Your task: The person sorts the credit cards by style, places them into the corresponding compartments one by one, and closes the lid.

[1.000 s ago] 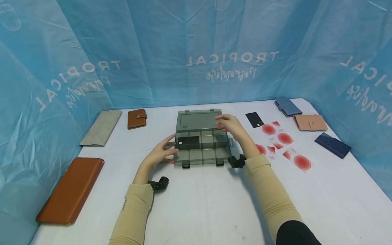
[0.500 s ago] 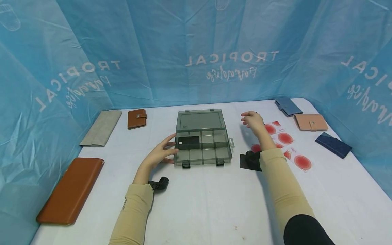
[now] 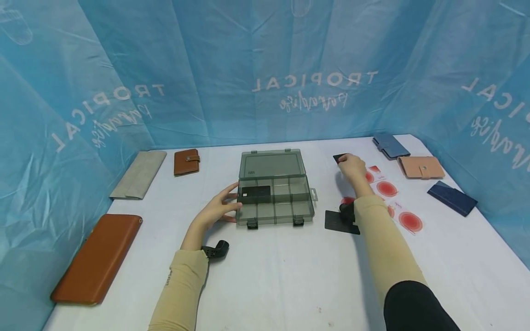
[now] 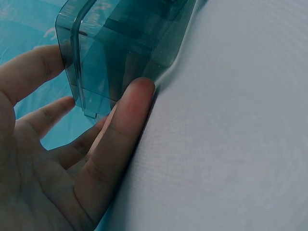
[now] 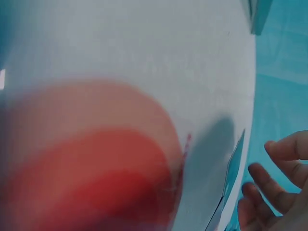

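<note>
A translucent grey-green compartment box (image 3: 275, 212) lies with its lid (image 3: 272, 164) folded back. One rear compartment holds a black card (image 3: 255, 194). My left hand (image 3: 215, 207) holds the box's left side, thumb in front and fingers further back; the left wrist view shows the thumb (image 4: 137, 103) against the wall near the bottom edge. My right hand (image 3: 353, 168) is over another black card (image 3: 338, 158), hiding most of it. In the right wrist view its fingers (image 5: 269, 187) are bent loosely right beside the card, thumb apart from them. A third black card (image 3: 340, 222) lies under the right wrist.
White cards with red circles (image 3: 387, 189) lie right of the box. Blue (image 3: 391, 146), peach (image 3: 421, 167) and navy (image 3: 452, 197) wallets lie at the right. At the left are a grey wallet (image 3: 139, 175), a small brown wallet (image 3: 186, 162) and a large brown wallet (image 3: 97, 259).
My right hand has moved right from above the box's lid and come down at the far black card. The nearer black card has come out from behind the sleeve. The left hand stays put.
</note>
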`<state>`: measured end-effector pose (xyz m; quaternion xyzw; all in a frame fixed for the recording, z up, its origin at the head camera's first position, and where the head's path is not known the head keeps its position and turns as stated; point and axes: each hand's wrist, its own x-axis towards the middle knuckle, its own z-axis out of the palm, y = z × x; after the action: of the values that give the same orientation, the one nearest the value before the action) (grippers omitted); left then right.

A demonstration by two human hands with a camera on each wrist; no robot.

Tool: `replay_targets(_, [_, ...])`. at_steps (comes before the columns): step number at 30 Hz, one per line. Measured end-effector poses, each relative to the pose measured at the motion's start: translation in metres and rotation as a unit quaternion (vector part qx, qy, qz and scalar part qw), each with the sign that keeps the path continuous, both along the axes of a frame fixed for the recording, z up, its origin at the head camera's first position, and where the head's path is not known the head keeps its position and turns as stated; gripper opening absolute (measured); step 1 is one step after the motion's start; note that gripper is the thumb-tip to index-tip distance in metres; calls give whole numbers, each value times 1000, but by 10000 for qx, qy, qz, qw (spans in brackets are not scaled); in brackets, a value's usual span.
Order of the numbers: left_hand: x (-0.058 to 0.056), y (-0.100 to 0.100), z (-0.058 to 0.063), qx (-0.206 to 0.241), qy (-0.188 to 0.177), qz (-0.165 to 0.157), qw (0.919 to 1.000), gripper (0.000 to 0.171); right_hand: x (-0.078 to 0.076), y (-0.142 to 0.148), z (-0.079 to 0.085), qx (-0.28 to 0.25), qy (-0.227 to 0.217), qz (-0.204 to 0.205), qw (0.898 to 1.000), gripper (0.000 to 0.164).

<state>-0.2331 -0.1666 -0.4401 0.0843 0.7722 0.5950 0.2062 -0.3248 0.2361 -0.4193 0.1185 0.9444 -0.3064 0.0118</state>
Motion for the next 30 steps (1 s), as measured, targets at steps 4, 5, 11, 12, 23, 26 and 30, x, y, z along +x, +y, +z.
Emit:
replay_targets(4, [0,0,-1,-6,21,-3,10000,74,-4,2,0,723,-153,3,9973,40])
replay_targets(5, [0,0,-1,-6,17,0,10000,74,-5,3,0,861,-232,14,9960,42])
replay_targets(11, [1,-1,-2,-29,-14,15,10000,73,-11,3,-3,1510,-950,109,9839,54])
replay_targets(12, [1,-1,-2,-36,-17,32,10000,73,-12,3,-4,1564,-1006,142,9825,54])
replay_targets(23, [-1,-2,-2,-39,-13,99,9999,72,-10,1,5,1533,-834,-85,9846,68])
replay_targets(26, [-1,-2,-3,12,-25,49,10000,73,-10,4,6,1440,-885,-59,9856,78])
replay_targets(30, [-2,-2,-3,75,-73,31,9999,73,-10,8,5,1108,-1054,329,9877,86])
